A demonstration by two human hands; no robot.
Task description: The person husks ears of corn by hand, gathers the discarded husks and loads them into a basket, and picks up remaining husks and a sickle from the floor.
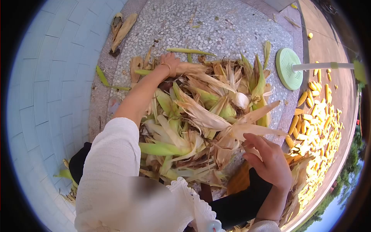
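Note:
A broad heap of corn husks (166, 143), dry tan and fresh green, spreads in front of me. My left hand (170, 63) reaches to its far left edge, fingers bent down among the leaves beside a dry tan husk (191, 69). What lies under those fingers is hidden. My right hand (268, 158) hovers at the near right side of the heap, its fingers curved and apart from the thumb, with nothing between them. Close to its fingertips is a pale, spread husk (255, 129). A whitish rounded piece (241, 100) shows among the leaves.
Many bare yellow cobs (319, 127) lie on the ground to the right. A pale green round base with a white pole (290, 69) stands at the speckled floor's (232, 27) edge. A tiled wall (46, 92) rises on the left. Loose husks (123, 31) lie near it.

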